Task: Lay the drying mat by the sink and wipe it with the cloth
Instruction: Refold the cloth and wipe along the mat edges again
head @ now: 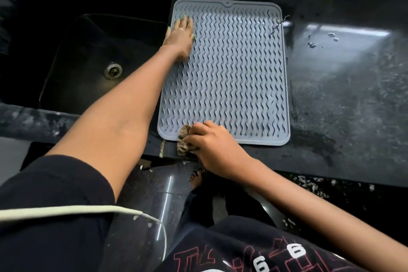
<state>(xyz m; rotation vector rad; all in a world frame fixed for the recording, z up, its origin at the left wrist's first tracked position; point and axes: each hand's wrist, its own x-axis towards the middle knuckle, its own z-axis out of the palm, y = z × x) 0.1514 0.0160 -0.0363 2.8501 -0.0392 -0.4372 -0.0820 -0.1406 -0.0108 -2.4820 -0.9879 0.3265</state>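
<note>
A grey ridged drying mat lies flat on the dark counter, right beside the black sink. My left hand rests flat on the mat's far left part, fingers spread, holding nothing. My right hand is closed on a bunched brown patterned cloth at the mat's near edge, toward its left corner. Part of the cloth is hidden under my fingers.
The black stone counter stretches to the right of the mat, with a few water drops at the far right. The counter's front edge runs just below my right hand. The sink drain shows at the left.
</note>
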